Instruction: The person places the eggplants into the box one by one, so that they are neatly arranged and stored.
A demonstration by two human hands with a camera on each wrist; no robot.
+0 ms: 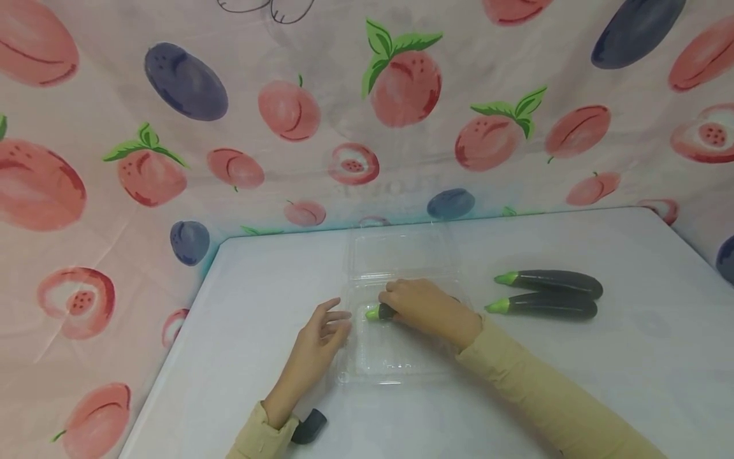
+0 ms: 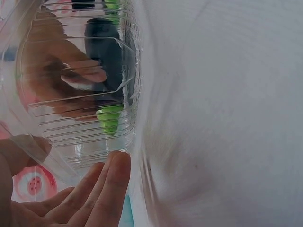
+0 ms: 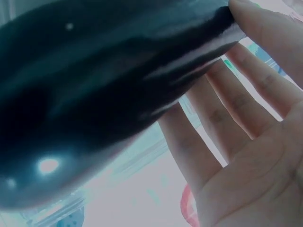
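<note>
A clear plastic clamshell container lies on the white table with its lid folded back, away from me. Inside the base, my right hand holds a dark eggplant, thumb on one side and fingers on the other. The eggplant's green stem end points left; in the head view the hand covers most of its body. My left hand is at the container's left side, fingers nearly straight along the outer wall and thumb at the rim.
Two more eggplants, a far one and a near one, lie side by side right of the container, stems to the left. A small black object shows by the left sleeve. A fruit-print cloth hangs behind the table.
</note>
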